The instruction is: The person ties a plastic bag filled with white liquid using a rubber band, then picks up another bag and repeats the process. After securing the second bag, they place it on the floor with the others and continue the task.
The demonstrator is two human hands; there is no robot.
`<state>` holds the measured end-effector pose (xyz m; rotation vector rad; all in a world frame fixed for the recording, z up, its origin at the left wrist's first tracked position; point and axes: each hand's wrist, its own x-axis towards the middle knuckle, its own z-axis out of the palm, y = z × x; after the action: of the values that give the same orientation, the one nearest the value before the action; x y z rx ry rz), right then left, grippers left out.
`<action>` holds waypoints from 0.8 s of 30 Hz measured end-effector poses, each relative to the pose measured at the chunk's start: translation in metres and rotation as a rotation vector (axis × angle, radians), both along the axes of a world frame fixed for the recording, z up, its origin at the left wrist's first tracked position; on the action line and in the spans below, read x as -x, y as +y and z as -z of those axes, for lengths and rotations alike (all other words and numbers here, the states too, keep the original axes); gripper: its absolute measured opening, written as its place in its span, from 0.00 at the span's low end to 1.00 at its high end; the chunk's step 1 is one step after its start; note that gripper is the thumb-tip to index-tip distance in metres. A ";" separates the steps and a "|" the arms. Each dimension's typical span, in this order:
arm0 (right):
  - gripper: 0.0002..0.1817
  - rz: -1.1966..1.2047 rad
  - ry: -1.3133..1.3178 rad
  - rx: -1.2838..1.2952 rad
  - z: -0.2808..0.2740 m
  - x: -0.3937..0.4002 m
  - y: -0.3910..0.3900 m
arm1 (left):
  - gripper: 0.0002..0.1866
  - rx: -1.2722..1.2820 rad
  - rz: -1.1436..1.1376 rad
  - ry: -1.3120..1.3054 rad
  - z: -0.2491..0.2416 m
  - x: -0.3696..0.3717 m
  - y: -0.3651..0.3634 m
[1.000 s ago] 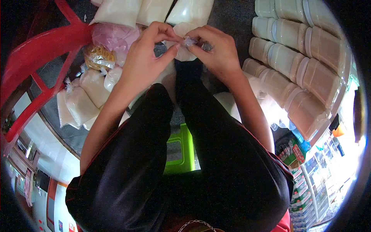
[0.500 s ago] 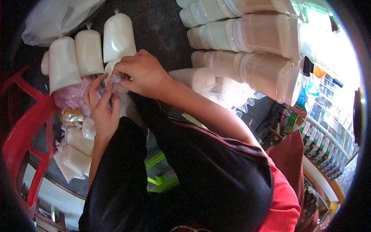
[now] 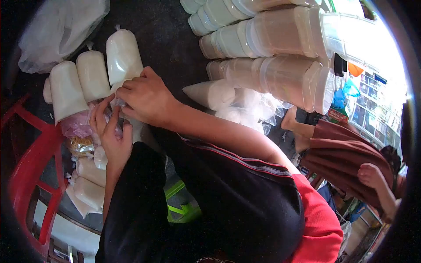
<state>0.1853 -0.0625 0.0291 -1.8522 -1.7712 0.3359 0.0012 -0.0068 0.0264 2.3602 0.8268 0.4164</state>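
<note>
Both hands meet over a clear plastic bag (image 3: 139, 130) with pale contents, partly hidden beneath them. My right hand (image 3: 148, 100) is closed, its bent fingers gripping the gathered plastic at the bag's neck. My left hand (image 3: 113, 133) comes from below, with its fingertips at the same bunched plastic and touching it. Its fingers are long and slightly bent; the exact grip is partly covered. Just beyond the hands stand knotted bags filled with white stuff, a tall one (image 3: 124, 56) and two more, one of them the left bag (image 3: 68, 90).
Clear lidded tubs (image 3: 287, 81) lie in stacked rows at the right. More filled bags (image 3: 215, 94) rest below them. A red plastic chair (image 3: 35, 162) stands at the left, a large clear bag (image 3: 61, 35) at top left. Another person in a brown skirt (image 3: 346, 153) is at the right.
The view has shifted slightly, and more of the person in brown shows at the right. My right hand has turned further over the bag's neck; both hands stay together.
</note>
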 end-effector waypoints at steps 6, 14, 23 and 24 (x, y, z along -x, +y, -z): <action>0.12 0.017 0.042 -0.008 0.003 0.002 0.001 | 0.24 0.035 -0.034 -0.058 0.004 0.001 -0.001; 0.12 0.058 0.109 0.070 0.003 0.004 0.003 | 0.26 0.211 -0.110 -0.123 0.015 -0.006 -0.008; 0.13 0.116 0.092 0.118 -0.008 0.009 0.007 | 0.37 0.227 -0.112 -0.235 0.040 -0.024 -0.016; 0.13 0.105 0.071 0.132 -0.009 0.008 0.008 | 0.37 0.254 -0.126 -0.270 0.038 -0.028 -0.013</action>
<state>0.1774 -0.0546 0.0379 -1.9909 -1.6322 0.4826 0.0290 -0.0199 -0.0119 1.9735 0.8469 0.6280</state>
